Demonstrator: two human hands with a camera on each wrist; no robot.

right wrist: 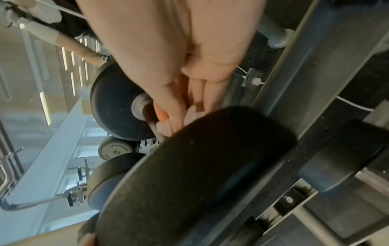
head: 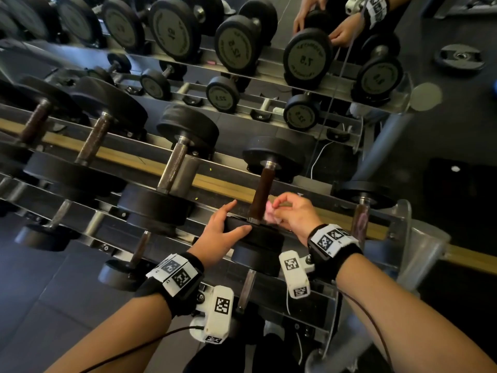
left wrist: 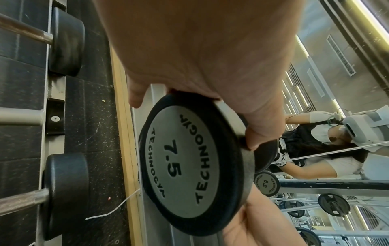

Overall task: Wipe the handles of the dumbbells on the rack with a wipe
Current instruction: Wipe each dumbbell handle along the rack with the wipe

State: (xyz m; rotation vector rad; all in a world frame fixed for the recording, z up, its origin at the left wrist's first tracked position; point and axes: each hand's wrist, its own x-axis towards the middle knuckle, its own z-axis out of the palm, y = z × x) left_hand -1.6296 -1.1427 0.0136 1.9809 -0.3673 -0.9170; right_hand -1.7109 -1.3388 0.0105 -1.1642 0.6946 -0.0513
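While left hand [head: 224, 228] steadies one dumbbell [head: 262, 195], right hand [head: 294, 215] pinches one wipe [head: 269, 213].

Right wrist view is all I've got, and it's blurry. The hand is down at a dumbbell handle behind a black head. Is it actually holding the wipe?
Observer: Yes. In the head view the right hand pinches a pink wipe against the side of the dark handle, near its lower end.
Operator: Left hand? I only get a fingertip at the bottom edge.
Observer: The left hand grips the near head below that handle, thumb on one side and fingers over the rim.
Operator: Which weight?
Observer: The left wrist view reads 7.5 on the end cap.
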